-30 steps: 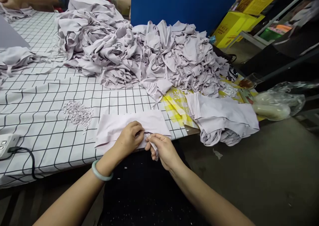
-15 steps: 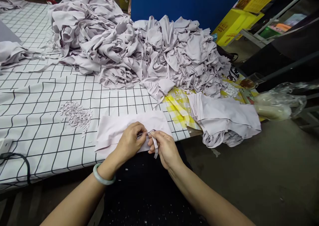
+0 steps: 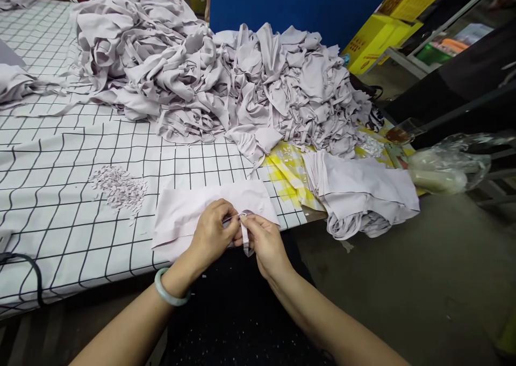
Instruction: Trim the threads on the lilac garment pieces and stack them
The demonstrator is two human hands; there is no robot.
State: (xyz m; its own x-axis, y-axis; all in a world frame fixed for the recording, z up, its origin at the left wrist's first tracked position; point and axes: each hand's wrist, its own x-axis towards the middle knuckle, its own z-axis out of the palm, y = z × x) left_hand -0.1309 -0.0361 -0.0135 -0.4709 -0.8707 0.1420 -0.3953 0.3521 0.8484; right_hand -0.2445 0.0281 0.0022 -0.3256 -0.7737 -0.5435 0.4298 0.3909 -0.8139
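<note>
A flat pale lilac fabric piece point(image 3: 181, 213) lies at the near edge of the checked table point(image 3: 60, 194). My left hand point(image 3: 212, 231), a pale green bangle on its wrist, is closed on a small metal tool whose tip shows at the fabric's edge. My right hand point(image 3: 262, 242) pinches a narrow lilac strap point(image 3: 245, 236) that hangs down from the same edge. The two hands touch over the strap's top end.
A big heap of lilac garments point(image 3: 226, 76) fills the back of the table. A small pile of fabric snippets point(image 3: 119, 186) lies left of the flat piece. Folded lilac pieces point(image 3: 363, 186) hang over the right edge. A plastic bag point(image 3: 447, 167) sits further right.
The strap's top end has been drawn closer to the left hand's tool. Both hands have stayed at the fabric's near edge; the view has shifted slightly.
</note>
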